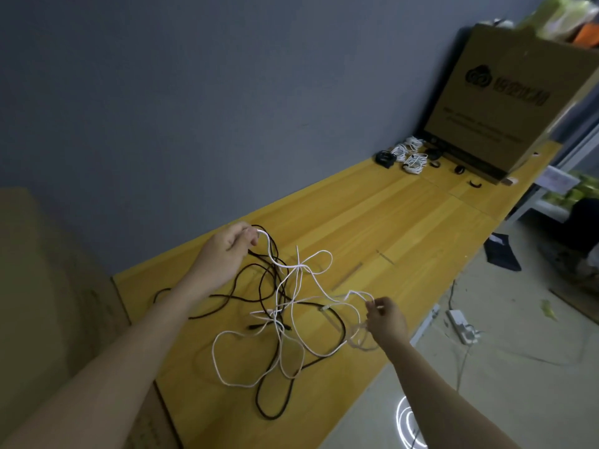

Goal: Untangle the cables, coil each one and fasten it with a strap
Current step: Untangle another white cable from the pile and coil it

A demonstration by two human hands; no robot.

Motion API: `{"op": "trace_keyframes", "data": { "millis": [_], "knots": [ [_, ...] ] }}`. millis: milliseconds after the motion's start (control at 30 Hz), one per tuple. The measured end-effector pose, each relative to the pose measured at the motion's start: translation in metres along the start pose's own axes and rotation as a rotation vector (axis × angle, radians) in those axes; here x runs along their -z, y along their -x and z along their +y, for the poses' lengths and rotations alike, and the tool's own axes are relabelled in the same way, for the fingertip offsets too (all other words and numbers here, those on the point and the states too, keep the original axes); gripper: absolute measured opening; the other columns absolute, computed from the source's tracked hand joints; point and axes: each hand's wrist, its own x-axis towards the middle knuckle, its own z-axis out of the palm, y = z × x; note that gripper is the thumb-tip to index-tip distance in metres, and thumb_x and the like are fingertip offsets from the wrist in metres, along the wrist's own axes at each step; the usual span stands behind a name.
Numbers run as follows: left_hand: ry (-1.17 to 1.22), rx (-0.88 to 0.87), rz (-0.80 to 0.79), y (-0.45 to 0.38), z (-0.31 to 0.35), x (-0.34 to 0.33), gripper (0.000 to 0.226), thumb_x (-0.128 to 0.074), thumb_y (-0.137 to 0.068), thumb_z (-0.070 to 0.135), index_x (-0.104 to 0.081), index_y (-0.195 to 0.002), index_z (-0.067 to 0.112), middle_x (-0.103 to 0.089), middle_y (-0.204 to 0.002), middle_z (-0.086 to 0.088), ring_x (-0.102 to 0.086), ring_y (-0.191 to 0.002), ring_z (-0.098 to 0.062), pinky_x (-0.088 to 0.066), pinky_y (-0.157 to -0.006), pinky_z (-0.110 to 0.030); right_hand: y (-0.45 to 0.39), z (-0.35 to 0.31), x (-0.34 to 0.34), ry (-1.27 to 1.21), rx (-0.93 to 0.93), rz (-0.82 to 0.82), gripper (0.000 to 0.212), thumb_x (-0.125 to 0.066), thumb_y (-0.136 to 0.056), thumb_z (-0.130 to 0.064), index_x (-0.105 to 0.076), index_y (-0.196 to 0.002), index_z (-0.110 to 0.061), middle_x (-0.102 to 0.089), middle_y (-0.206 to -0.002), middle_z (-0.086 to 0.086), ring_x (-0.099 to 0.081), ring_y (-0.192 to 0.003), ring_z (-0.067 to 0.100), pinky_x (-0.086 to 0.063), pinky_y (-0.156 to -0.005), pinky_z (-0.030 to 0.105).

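On the wooden table (405, 222), a tangle of white cable (293, 306) and black cable (275, 400) is spread. A white strand is pinched in the right hand (385, 319), another in the left hand (227, 254), apparently so the knot is drawn open. The held span runs slantwise, near-right to far-left. Farther off, coiled cables (408, 155) lie beside a cardboard box (518, 92).
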Motion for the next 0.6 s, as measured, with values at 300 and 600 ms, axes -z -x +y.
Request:
{"op": "trace_keyframes", "data": {
  "millis": [300, 600],
  "knots": [
    [0.124, 0.039, -0.216, 0.004, 0.01, -0.015, 0.033, -0.038, -0.103, 0.028, -0.057, -0.079, 0.015, -0.04, -0.049, 0.011, -0.033, -0.046, -0.005, -0.03, -0.048, -0.017, 0.018, -0.068, -0.005, 0.055, 0.182, 0.04, 0.054, -0.057, -0.089, -0.014, -0.042, -0.14, -0.025, -0.025, -0.151, 0.006, -0.019, -0.141, 0.025, -0.018, -0.115, 0.043],
    [0.361, 0.168, -0.343, 0.008, 0.022, -0.021, 0.036, -0.035, -0.104, 0.024, -0.057, -0.081, 0.008, -0.049, -0.049, 0.008, -0.037, -0.043, -0.002, -0.029, -0.041, -0.012, 0.056, -0.071, -0.08, -0.009, 0.469, -0.488, 0.025, -0.038, -0.103, -0.031, -0.056, -0.091, -0.019, -0.058, -0.068, -0.006, -0.053, -0.063, 0.011, -0.047, -0.073, 0.038]
  ]
}}
